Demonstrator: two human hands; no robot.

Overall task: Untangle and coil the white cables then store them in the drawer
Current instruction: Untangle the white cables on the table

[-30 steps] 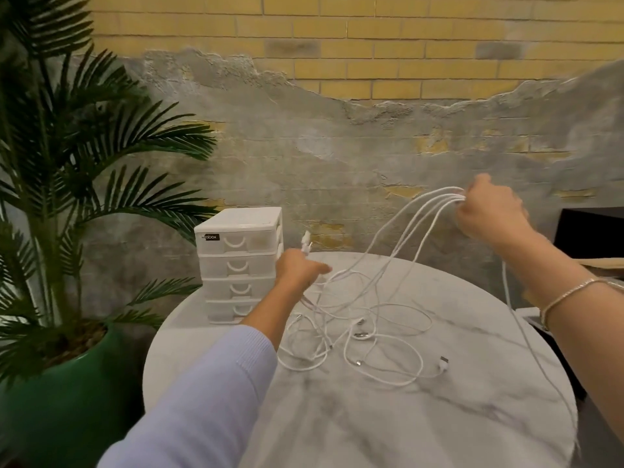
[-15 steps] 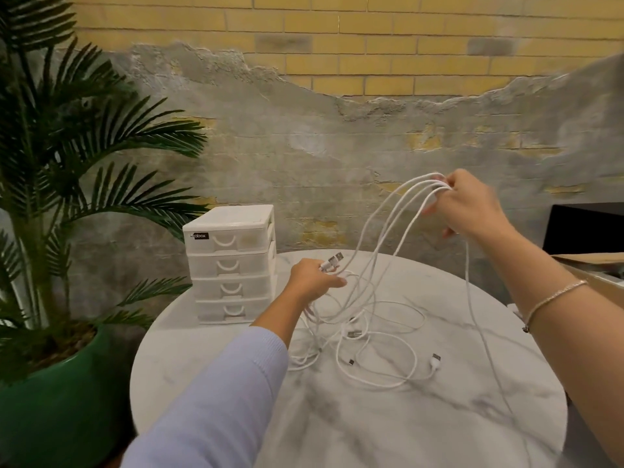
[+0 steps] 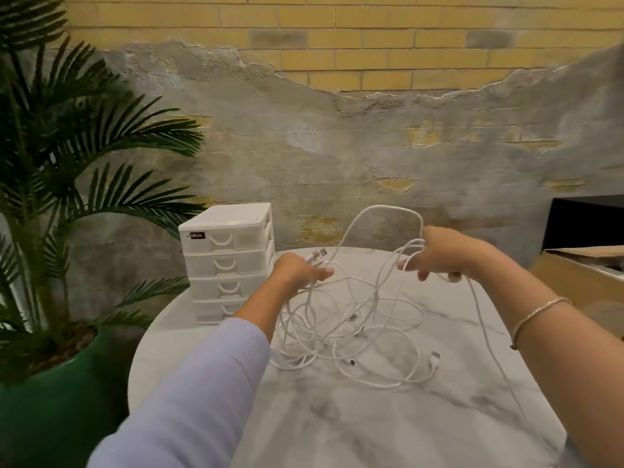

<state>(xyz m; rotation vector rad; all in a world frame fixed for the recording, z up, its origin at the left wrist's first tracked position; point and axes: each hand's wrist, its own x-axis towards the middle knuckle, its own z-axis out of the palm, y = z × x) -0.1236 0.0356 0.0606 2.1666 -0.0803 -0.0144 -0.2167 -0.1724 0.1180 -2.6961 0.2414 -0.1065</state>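
Left hand [image 3: 299, 273] grips a bunch of white cables [image 3: 351, 332] near their plug ends, fingers curled round the strands, with a few connector tips [image 3: 319, 255] sticking up past the thumb. Right hand [image 3: 445, 253] is raised just above the table, strands looped over and through its fingers; fingers look partly spread and pointing down, but the frame is smeared there so exactly how tight that hold is stays unclear, it seems hooked round the loops. One big loop arcs up between the two hands. The rest of the cables lie in a loose tangle on the round marble table [image 3: 371, 427], between and below both hands, with a white plug end [image 3: 435, 358] lying at the right side of the pile and one strand trailing off toward the near right edge. Four-tier white drawer unit [image 3: 228, 261] stands at the table's far left edge, all drawers closed, left of the left hand. Lilac sleeve [image 3: 199, 383] on the left arm, thin bracelet [image 3: 537, 314] on the right wrist. Potted palm [image 3: 67, 184] in a green pot at left, cardboard box [image 3: 580, 275] at right.
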